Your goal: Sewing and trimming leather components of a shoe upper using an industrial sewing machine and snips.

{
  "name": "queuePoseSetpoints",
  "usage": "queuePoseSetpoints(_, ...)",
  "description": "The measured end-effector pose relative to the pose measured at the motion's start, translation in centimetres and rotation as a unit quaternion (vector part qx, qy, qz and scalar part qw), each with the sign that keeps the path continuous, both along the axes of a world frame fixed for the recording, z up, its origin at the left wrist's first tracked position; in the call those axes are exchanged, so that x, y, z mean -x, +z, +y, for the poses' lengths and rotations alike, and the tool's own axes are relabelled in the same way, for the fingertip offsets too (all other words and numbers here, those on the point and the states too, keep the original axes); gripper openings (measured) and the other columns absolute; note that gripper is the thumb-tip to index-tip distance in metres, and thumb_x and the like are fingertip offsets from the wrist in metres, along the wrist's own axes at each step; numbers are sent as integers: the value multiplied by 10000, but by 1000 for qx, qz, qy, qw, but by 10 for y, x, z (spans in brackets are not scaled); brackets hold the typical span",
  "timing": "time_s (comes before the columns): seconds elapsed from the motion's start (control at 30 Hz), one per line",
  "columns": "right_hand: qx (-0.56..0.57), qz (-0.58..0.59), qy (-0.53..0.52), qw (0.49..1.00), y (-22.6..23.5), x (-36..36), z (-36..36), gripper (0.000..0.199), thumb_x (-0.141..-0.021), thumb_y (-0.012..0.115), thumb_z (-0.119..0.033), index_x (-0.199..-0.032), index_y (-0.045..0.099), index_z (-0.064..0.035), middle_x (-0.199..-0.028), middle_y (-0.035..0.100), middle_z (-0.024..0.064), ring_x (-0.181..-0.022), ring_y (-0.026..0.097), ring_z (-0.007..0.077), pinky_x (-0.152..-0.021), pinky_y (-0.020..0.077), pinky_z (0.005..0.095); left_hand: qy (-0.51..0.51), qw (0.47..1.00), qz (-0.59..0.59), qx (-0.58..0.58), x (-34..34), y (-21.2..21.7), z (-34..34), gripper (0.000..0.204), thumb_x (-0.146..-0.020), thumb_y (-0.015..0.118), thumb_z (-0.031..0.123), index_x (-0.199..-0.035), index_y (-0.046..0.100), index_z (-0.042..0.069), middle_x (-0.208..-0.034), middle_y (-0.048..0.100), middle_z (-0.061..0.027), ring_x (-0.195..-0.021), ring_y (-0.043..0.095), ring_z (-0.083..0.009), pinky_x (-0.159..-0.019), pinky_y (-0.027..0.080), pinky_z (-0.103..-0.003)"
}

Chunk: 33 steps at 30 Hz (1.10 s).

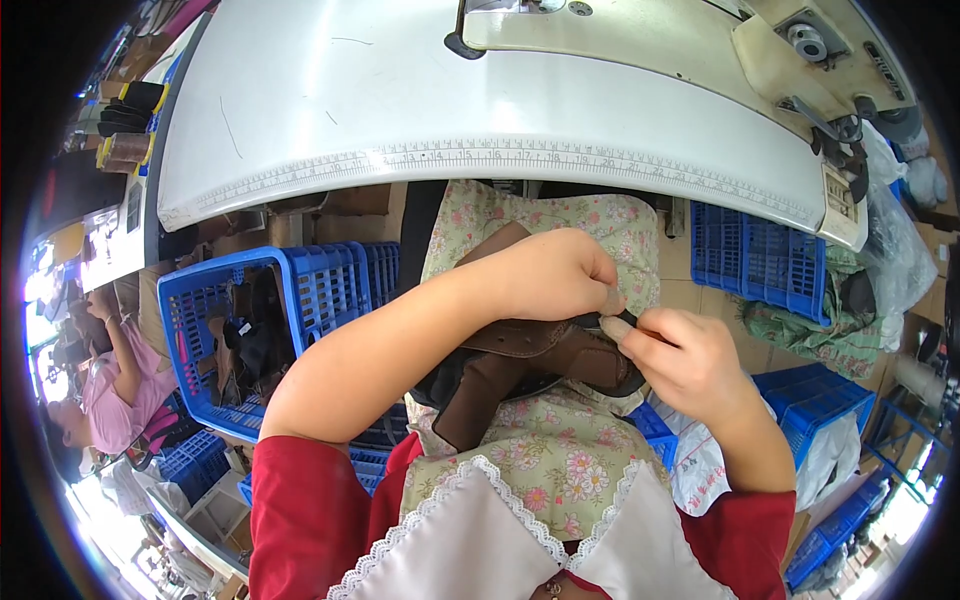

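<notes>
On my lap, over a floral apron (560,470), lies a brown leather shoe upper (510,375) with a black lining and small punched holes along one strip. My left hand (560,275) reaches across the top of it, fingers closed in a pinch at its right-hand edge. Close beside, my right hand (690,360) pinches the same edge between thumb and fingers, the fingertips of both hands nearly meeting. A thin dark strip shows between them. My left forearm hides part of the upper.
Ahead is a white sewing table (400,110) with a printed ruler along its edge and a sewing machine (650,45). A blue basket (290,300) of dark pieces stands at left, another blue basket (760,260) at right. A person in pink (120,390) sits far left.
</notes>
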State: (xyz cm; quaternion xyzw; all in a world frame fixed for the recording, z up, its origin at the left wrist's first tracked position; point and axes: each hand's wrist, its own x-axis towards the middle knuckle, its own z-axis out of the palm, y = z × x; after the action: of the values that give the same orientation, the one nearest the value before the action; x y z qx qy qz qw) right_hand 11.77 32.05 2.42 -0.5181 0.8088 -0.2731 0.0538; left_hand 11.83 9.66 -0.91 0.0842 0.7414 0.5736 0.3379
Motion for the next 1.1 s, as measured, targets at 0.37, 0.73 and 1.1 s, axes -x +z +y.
queuePoseSetpoints(0.37, -35, -25, -22, 999, 15, -1, 0, 299, -715, 764, -54, -1007, 701, -70, -807, 557, 58, -606, 575, 212, -506, 449, 330, 4, 1000, 9, 15, 0, 0, -1, 213, -832, 677, 173, -841, 691, -39, -690, 642, -125, -679, 582, -159, -674, 465, -331)
queuePoseSetpoints(0.73, -11, 3, -17, 1000, 12, -3, -4, 273, -750, 714, -37, -1020, 690, -66, -774, 505, 48, -606, 563, 182, -480, 463, 316, 3, 1000, 9, -1, 1, -5, -1, 181, -821, 658, 129, -838, 689, -48, -691, 647, -124, -686, 581, -145, -679, 469, -330)
queuePoseSetpoints(1.1, 10, 12, -6, 1000, 4, -2, -6, 310, -730, 686, -26, -1034, 702, -83, -761, 516, 37, -620, 565, 182, -497, 471, 320, -3, 1000, -14, 8, 3, -4, 1, 201, -817, 666, 152, -846, 698, -44, -687, 650, -122, -674, 578, -147, -670, 471, -327)
